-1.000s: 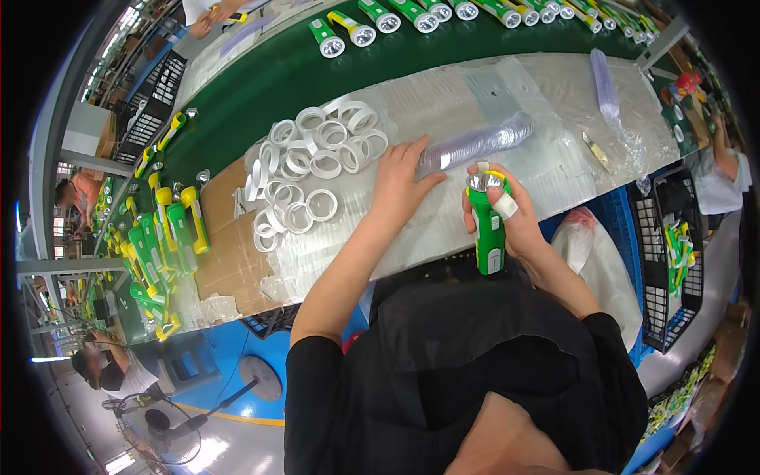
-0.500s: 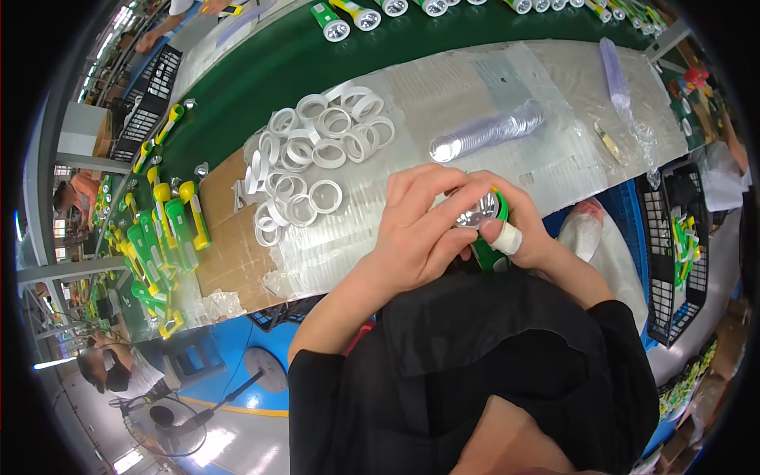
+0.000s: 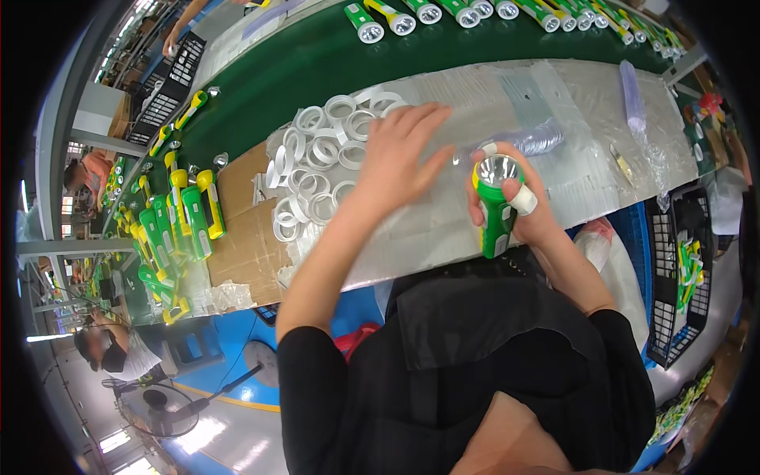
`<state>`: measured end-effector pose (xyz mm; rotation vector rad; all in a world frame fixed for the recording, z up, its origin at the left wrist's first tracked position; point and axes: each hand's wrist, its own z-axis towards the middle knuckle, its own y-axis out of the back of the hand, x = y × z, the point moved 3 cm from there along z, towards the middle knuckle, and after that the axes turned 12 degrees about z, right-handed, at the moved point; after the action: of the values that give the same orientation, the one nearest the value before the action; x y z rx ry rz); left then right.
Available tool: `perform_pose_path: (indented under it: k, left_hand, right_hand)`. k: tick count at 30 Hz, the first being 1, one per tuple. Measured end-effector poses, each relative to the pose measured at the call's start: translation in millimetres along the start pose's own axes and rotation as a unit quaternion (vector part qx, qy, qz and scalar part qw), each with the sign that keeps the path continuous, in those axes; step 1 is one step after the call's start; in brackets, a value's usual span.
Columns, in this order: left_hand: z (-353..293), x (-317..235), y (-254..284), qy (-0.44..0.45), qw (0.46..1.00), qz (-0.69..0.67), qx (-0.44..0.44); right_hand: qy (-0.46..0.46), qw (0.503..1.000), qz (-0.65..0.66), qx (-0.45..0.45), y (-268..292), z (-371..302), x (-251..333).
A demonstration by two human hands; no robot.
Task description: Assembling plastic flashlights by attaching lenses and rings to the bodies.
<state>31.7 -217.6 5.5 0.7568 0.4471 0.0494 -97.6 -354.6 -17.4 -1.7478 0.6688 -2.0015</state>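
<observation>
Left hand (image 3: 393, 162) free, right hand (image 3: 532, 178) full

Far left, a heap of green-and-yellow flashlights (image 3: 192, 214) sits on the bench (image 3: 412, 241), probably parked within easy reach. Then white rings (image 3: 317, 152), spread loose, likely handier to grab one by one. The left hand is over their right side, fingers spread, nothing visible in it; can't tell if it's touching any. Next, the right hand wraps the green flashlight (image 3: 497, 218) near the bench's front edge, reflector up, so the person can see into it. Behind that hand lies a stack of clear discs (image 3: 546, 136).

Counts: heap overlaps too much to say; rings, roughly twenty; one flashlight held; one disc stack; one small cutter (image 3: 621, 165) further right.
</observation>
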Motion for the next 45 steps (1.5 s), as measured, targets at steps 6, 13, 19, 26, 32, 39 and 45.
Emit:
perform_pose_path:
  k: [6, 13, 19, 26, 32, 39, 45]
  left_hand:
    - [0, 54, -6, -0.097, 0.887, 0.302, 0.335]
    - [4, 13, 41, 0.117, 0.981, -0.156, 0.011]
    - [-3, -32, 64, 0.028, 0.998, -0.053, -0.037]
    - [0, -38, 70, -0.002, 0.997, 0.02, 0.078]
    - [3, -40, 63, -0.006, 0.995, -0.013, 0.098]
    - [14, -58, 29, -0.052, 0.997, 0.024, 0.056]
    - [13, -57, 7, 0.002, 0.997, -0.058, 0.06]
  right_hand:
    - [0.041, 0.997, -0.059, 0.026, -6, 12, 0]
    - [0.062, 0.994, -0.069, 0.052, -13, 34, -14]
    - [0.08, 0.991, -0.068, 0.087, -24, 44, -25]
    - [0.153, 0.967, -0.168, 0.118, -13, 42, -25]
    - [0.28, 0.85, -0.418, 0.16, -16, 38, 33]
    - [0.083, 0.718, -0.632, 0.278, -43, 44, 109]
    - [-0.008, 0.674, -0.65, 0.35, -41, 54, 119]
